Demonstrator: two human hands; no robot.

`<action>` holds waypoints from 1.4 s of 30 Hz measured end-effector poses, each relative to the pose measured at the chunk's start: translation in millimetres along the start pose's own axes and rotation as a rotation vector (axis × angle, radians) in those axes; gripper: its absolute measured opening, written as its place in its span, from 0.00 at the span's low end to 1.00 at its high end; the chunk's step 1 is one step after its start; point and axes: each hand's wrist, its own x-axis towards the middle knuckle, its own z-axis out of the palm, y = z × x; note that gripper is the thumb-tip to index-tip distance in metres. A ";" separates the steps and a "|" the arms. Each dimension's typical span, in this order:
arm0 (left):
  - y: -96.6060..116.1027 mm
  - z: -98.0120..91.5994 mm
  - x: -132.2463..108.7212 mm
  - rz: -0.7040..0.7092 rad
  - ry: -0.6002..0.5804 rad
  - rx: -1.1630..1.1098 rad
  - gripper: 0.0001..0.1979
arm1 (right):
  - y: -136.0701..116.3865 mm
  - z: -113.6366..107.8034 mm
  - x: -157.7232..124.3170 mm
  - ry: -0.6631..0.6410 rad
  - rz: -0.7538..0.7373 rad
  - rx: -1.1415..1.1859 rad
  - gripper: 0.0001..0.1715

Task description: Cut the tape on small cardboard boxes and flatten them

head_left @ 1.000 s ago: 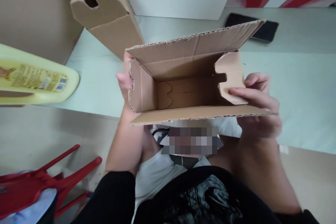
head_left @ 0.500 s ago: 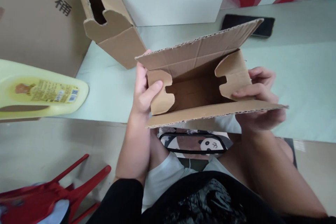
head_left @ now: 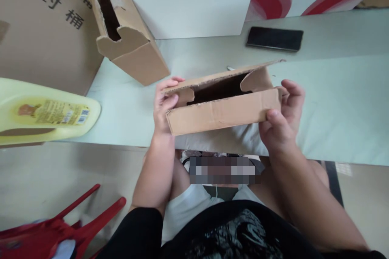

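A brown cardboard box (head_left: pixel 220 111) is held between my two hands just over the front of the table. Its top is partly open, showing a dark inside and notched end flaps tucked inward. My left hand (head_left: pixel 165 107) grips the left end, thumb on the near side of the opening and fingers behind. At the right end my right hand (head_left: pixel 282 117) holds on, its thumb pressed on the near long flap and its fingers round the corner. What lies at the bottom of the box is too dark to see.
Another open cardboard box (head_left: pixel 138 50) stands at the back left, beside a big printed carton (head_left: pixel 54 44). A yellow bottle (head_left: pixel 51 109) is at the left. Behind are a white box (head_left: pixel 188 4) and a black phone (head_left: pixel 274 39). A red stool (head_left: pixel 75 226) stands on the floor.
The box has tilted, and its long flaps have come closer together over the opening. My right thumb has moved from the end flap to the outside of the near flap.
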 end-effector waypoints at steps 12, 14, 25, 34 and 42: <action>10.0 -8.4 -3.7 -0.030 -0.180 0.214 0.21 | -10.8 9.9 -7.0 -0.011 -0.280 -0.166 0.26; 11.3 -12.7 -1.5 -0.057 -0.197 0.231 0.21 | -11.5 10.5 -5.2 -0.009 -0.301 -0.177 0.24; 11.8 -16.3 1.7 0.138 -0.181 0.356 0.23 | -12.3 5.9 5.1 -0.053 -0.303 -0.294 0.19; 46.8 -33.8 -2.3 0.205 -0.708 0.821 0.42 | -16.6 -1.5 6.3 -0.127 -0.229 -0.303 0.22; 39.6 -42.8 -2.1 0.257 -0.552 0.712 0.36 | 16.2 -19.4 8.4 -0.092 -0.131 -0.061 0.33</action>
